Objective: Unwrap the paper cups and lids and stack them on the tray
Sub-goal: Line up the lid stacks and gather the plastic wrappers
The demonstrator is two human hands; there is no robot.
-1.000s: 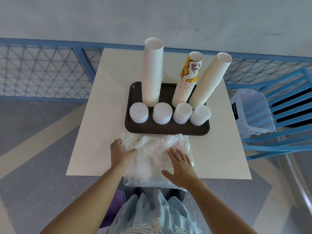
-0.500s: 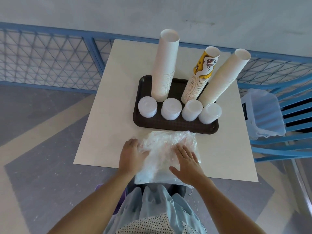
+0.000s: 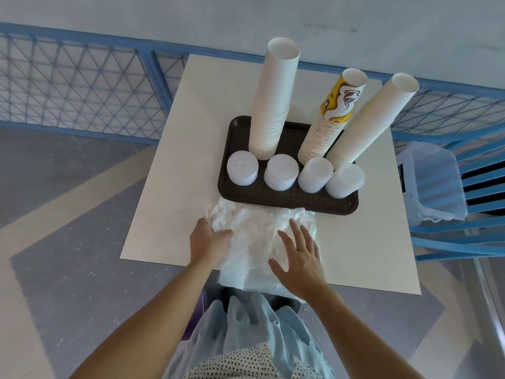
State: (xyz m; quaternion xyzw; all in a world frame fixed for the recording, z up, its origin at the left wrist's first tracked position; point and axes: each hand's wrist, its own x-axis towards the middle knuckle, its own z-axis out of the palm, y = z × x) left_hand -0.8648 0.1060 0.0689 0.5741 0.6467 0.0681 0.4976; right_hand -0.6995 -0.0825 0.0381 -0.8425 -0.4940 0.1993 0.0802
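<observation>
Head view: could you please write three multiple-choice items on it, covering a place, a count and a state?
1. Where does the plastic wrapping lie? A on the table, in front of the tray; B under the tray; C on the chair.
2. How many lid stacks stand on the tray? A two; B three; C four.
3. How is the right hand? A fisted; B flat on the plastic wrapping, fingers straight; C gripping a cup.
Answers: 1 A, it lies at the table's near edge; 2 C, four stand in a row; 3 B, its palm rests on the plastic.
</observation>
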